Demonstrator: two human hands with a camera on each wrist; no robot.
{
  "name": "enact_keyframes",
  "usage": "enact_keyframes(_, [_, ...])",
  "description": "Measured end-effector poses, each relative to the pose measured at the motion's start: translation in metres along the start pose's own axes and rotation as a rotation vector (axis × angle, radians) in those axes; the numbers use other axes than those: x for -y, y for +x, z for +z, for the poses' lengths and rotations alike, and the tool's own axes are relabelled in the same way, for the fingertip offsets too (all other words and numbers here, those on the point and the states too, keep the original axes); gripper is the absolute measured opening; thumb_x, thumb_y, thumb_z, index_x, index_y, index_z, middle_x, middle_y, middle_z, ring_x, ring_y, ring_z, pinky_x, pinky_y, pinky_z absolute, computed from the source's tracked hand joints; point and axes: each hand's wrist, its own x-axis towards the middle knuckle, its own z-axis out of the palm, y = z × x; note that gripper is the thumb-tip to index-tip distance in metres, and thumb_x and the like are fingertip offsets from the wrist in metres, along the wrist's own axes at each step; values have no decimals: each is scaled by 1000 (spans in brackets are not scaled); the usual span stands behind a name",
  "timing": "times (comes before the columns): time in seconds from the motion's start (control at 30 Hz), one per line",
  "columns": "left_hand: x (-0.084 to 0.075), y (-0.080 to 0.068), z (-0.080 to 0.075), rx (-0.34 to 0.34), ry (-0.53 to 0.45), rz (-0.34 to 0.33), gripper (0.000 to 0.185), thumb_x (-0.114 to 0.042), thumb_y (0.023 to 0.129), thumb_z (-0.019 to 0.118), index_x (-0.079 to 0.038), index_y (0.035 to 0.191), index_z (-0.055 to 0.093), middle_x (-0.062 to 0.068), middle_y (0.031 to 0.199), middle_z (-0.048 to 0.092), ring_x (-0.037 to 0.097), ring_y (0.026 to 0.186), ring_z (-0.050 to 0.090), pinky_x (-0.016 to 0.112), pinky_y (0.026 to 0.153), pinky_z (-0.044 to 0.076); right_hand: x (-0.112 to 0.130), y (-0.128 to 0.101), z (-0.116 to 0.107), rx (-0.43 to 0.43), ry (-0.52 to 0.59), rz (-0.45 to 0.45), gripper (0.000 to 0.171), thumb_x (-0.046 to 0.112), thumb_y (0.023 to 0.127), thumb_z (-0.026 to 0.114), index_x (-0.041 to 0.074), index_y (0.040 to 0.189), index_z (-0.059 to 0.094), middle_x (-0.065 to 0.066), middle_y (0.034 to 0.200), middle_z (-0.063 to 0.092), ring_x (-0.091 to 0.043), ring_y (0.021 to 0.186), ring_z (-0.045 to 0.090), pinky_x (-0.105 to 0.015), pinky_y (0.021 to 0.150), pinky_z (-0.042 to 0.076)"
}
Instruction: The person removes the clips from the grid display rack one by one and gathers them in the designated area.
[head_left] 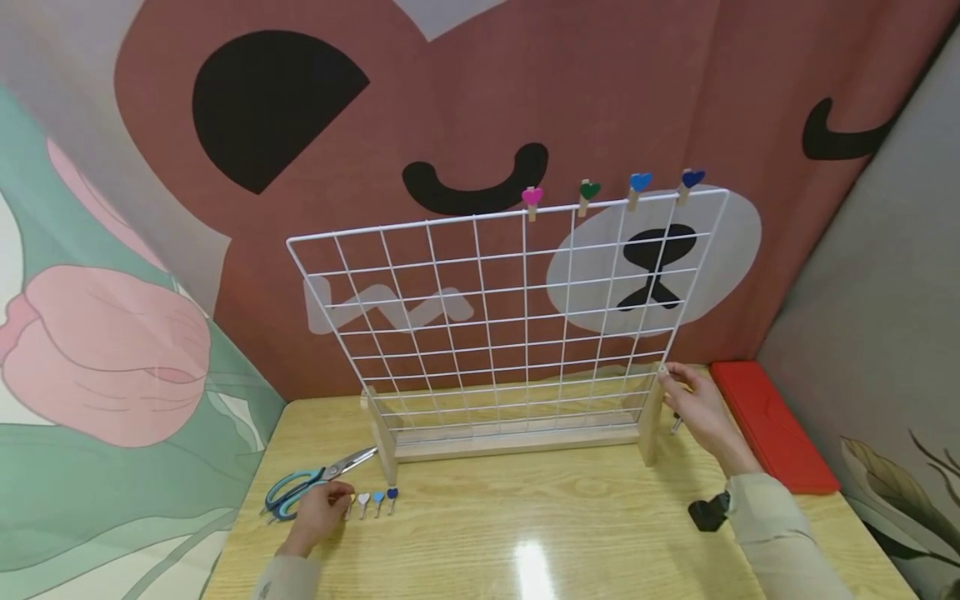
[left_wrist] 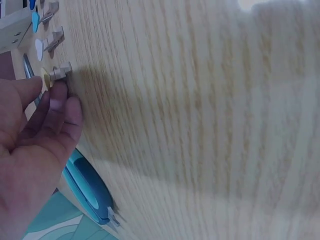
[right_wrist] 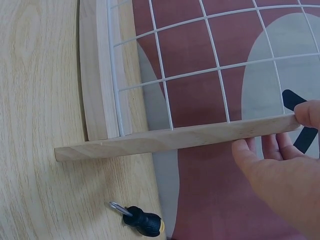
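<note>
A white wire grid (head_left: 510,317) stands upright in a wooden stand (head_left: 517,446) on the table. Pink (head_left: 532,198), green (head_left: 588,192), blue (head_left: 639,183) and dark blue (head_left: 691,179) heart pegs are clipped along its top wire. My right hand (head_left: 670,377) holds the top of the stand's right post (right_wrist: 175,140), thumb on one side and fingers on the other. My left hand (left_wrist: 47,87) pinches a yellow heart peg (left_wrist: 56,74) lying on the table. Beside it lie white (head_left: 363,501), light blue (head_left: 378,499) and dark blue (head_left: 392,495) heart pegs in a row.
Blue-handled scissors (head_left: 300,487) lie just left of my left hand, near the table's left edge. A red flat box (head_left: 772,425) lies along the right edge. A small black-handled screwdriver (right_wrist: 140,222) lies behind the right post. Printed curtains hang close behind the table.
</note>
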Motion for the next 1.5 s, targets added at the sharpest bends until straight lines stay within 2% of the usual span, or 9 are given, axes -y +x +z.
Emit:
enact_keyframes(0.3, [-1,-8,-5,-85,-107,-9,10,5,88,61,5,95,68,12,90,68,29,88,65,33,74,54,-1,-1,1,-3,-9,-17,55,30,103,41,-12,137,35,-27,134,40,9,95,44,-17,85,48])
enact_keyframes(0.43, [-10,-5,-10,-107,-218,-4,12,6,89,60,8,99,66,18,96,67,28,86,65,27,69,54,0,-1,1,-5,-3,-18,55,30,103,41,-13,137,35,-27,134,39,11,93,43,-16,84,48])
enact_keyframes(0.57, [-21,-1,-16,-116,-291,-9,13,4,90,62,9,101,66,18,93,67,25,74,67,23,57,53,0,-2,0,-3,-3,-13,55,30,103,41,-12,138,34,-27,135,38,12,94,43,-13,82,47])
enact_keyframes(0.73, [-43,5,-25,-60,-370,-63,14,-4,92,63,4,103,67,14,87,67,17,66,65,27,51,50,1,-2,-1,9,-8,-9,57,31,103,41,-11,140,32,-26,136,38,8,97,42,-15,84,47])
enact_keyframes(0.83, [-60,7,-30,-14,-408,-54,16,-7,92,63,2,105,66,10,86,67,17,68,66,31,53,52,0,-1,-1,7,1,-7,57,31,103,41,-11,140,32,-26,136,38,8,97,43,-16,85,47])
enact_keyframes(0.93, [-78,9,-37,40,-434,-15,20,-11,93,64,3,108,66,11,88,69,19,72,67,33,56,54,0,-2,-1,6,8,-7,57,31,103,41,-12,139,32,-26,136,37,9,96,43,-14,84,46])
enact_keyframes(1.13, [-111,14,-57,159,-515,67,33,-15,94,63,6,119,60,23,101,66,23,84,67,33,64,56,-1,-2,0,9,15,-15,56,30,103,40,-12,139,33,-27,135,38,10,95,43,-10,81,45])
enact_keyframes(1.37, [-155,24,-84,198,-538,192,34,-15,94,63,5,120,57,22,105,64,22,86,66,38,67,57,-1,-2,0,6,17,-15,55,30,103,40,-12,139,33,-25,134,38,10,95,43,-11,82,45])
enact_keyframes(1.5, [-180,30,-97,210,-485,294,31,-17,93,64,0,118,60,20,105,65,18,84,67,42,70,56,-1,-2,0,3,21,-21,55,30,103,41,-12,138,33,-25,133,38,10,95,43,-12,82,45])
